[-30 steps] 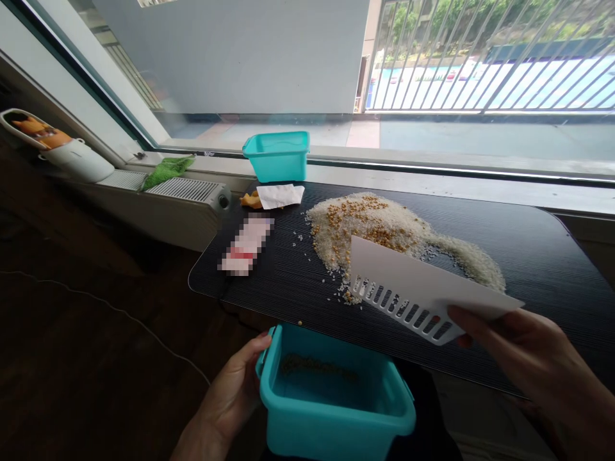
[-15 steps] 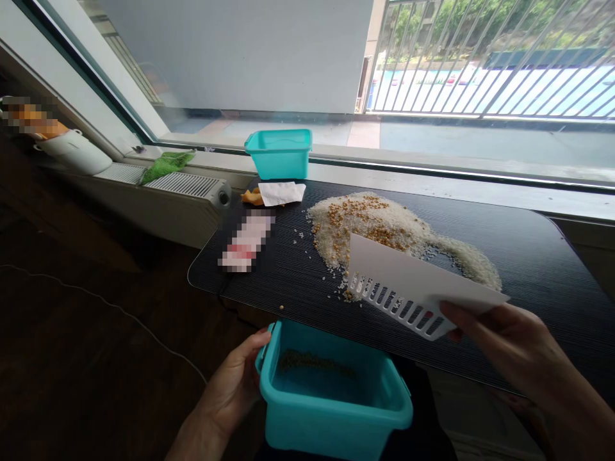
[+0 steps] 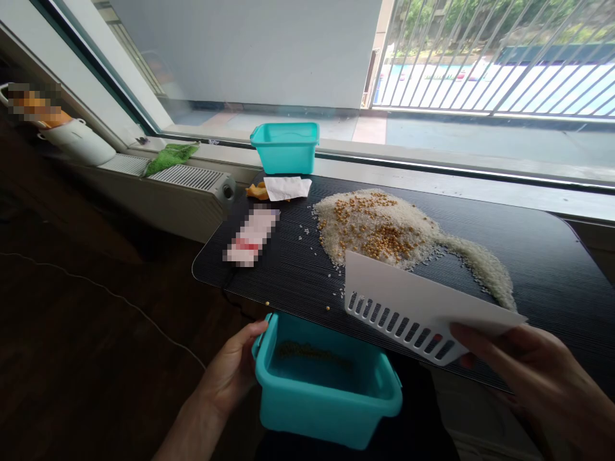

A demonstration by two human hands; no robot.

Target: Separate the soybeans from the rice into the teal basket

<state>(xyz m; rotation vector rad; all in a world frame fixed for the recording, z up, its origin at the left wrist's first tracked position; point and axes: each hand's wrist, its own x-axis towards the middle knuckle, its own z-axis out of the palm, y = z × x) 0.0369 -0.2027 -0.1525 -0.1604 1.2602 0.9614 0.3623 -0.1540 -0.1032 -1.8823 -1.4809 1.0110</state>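
My left hand (image 3: 235,365) grips the left rim of a teal plastic bin (image 3: 331,410), held just below the table's front edge. A band of small grains lies on the bin's floor, too dark to name. In my right hand (image 3: 523,352) is a white slotted plastic panel (image 3: 408,285), thumb on top, tilted with its slots toward the table's near edge. Behind the panel a pile of white rice (image 3: 360,205) mixed with yellow-orange kernels (image 3: 391,240) spreads over the black table (image 3: 542,256). Two loose kernels (image 3: 328,308) lie near the front edge.
Another teal bin (image 3: 288,153) stands at the back by the window. In front of it lie a white paper (image 3: 288,188) and a yellowish crumpled piece (image 3: 257,191). A blurred pink-white object (image 3: 252,237) rests at the table's left. Beyond are a radiator (image 3: 192,181) and green cloth (image 3: 170,158).
My right hand has drawn the slotted panel toward the near edge, away from the pile. One more loose kernel shows near the edge. The held bin has shifted slightly left and up.
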